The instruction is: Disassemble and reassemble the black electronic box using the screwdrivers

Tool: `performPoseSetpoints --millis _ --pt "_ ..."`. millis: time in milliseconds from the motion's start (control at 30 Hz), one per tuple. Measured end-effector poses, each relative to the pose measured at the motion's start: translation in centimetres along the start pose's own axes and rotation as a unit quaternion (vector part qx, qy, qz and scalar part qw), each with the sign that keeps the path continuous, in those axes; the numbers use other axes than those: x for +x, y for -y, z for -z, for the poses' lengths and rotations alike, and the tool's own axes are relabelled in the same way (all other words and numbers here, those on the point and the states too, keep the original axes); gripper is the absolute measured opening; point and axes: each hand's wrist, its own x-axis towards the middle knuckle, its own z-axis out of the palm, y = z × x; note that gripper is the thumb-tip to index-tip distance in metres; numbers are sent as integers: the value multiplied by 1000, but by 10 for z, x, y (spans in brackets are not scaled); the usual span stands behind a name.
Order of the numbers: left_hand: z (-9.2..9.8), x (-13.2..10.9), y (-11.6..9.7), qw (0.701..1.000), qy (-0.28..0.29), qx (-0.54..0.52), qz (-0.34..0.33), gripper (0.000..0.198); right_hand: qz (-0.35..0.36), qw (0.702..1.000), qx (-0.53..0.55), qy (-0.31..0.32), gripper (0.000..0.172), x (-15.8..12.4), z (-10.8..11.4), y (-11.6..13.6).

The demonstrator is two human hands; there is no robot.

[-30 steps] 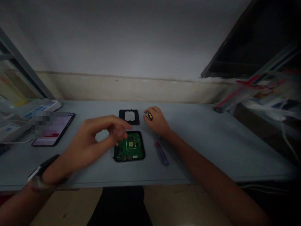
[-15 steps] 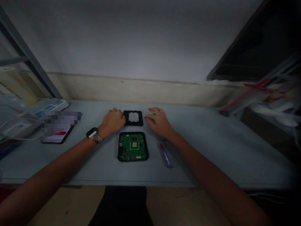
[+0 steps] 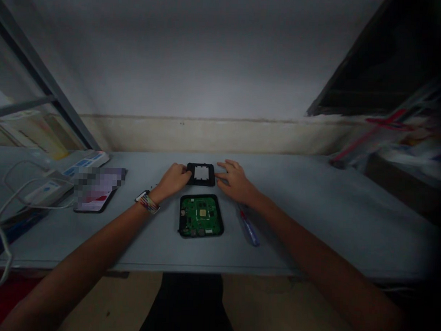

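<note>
A flat black plastic cover (image 3: 191,181) with a pale rectangle in its middle lies on the table. My left hand (image 3: 174,180) has its fingers curled, thumb and forefinger at the cover's left edge. On the other side, my right hand (image 3: 236,179) is open, its fingers spread, with a fingertip at or very near the right edge. Closer to me sits a black case with a green circuit board (image 3: 201,216) exposed in it. A screwdriver (image 3: 250,228) with a clear bluish handle lies right of the board, its tip end partly hidden beneath my right wrist.
A phone (image 3: 99,192), partly blurred out, rests at the left beside a white power strip (image 3: 44,190) with white cables. The wall (image 3: 221,136) bounds the table (image 3: 298,211) at the back. Bags and a red strip (image 3: 362,136) are at the right.
The whole view has shifted, so things appear slightly further right. My left thumb now reaches onto the cover's edge, and my right fingers are a little closer to the cover.
</note>
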Motion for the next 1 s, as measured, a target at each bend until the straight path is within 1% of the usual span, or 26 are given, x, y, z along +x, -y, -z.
performPoseSetpoints --millis 67,133,233,300,367,433,500,533,567,633,700,733,767,800,833,900,933,1000 --pt "-2 1 4 999 -15 -28 7 21 -1 1000 0 4 36 0 0 1" --pt "-4 2 8 997 -40 -63 11 24 -3 1000 0 4 38 0 -1 2" --pt "-8 2 10 982 -60 -176 32 24 -2 1000 0 -4 36 0 -2 1" --pt "-10 2 8 958 -50 -275 67 27 0 1000 2 -15 34 -1 -3 0" --pt "-10 0 5 929 -34 -356 97 33 0 1000 4 -22 33 -1 -2 1" --pt "-9 -3 2 904 -22 -414 103 39 -1 1000 12 -29 30 -1 2 2" --pt "-9 -5 -1 894 -11 -439 94 44 -2 998 42 -48 24 1 9 3" --pt "-9 -6 -1 896 -8 -436 86 45 -6 996 68 -64 19 2 14 2" --pt "-9 -7 -2 903 -12 -424 74 46 -15 992 96 -84 16 4 19 2" --pt "-10 -8 -2 926 -46 -375 27 42 -42 981 141 -127 17 7 29 -1" --pt "-9 -9 -2 945 -92 -311 -48 35 -71 971 159 -164 23 10 38 -3" --pt "-8 -11 -3 949 -108 -282 -89 31 -89 962 185 -179 25 11 41 -3" --pt "-7 -12 -3 950 -118 -258 -126 27 -110 947 234 -191 27 12 44 -2" --pt "-5 -14 -4 950 -125 -239 -159 25 -129 924 302 -196 28 13 45 -1" --pt "-4 -16 -5 947 -130 -224 -187 22 -144 894 379 -190 29 13 46 2" --pt "-1 -21 -7 940 -149 -194 -239 18 -149 834 511 -146 35 14 49 8" --pt "0 -23 -8 935 -161 -172 -265 15 -138 817 548 -113 39 13 50 12" --pt "3 -27 -10 923 -177 -118 -320 13 -108 806 580 -36 45 12 53 20"
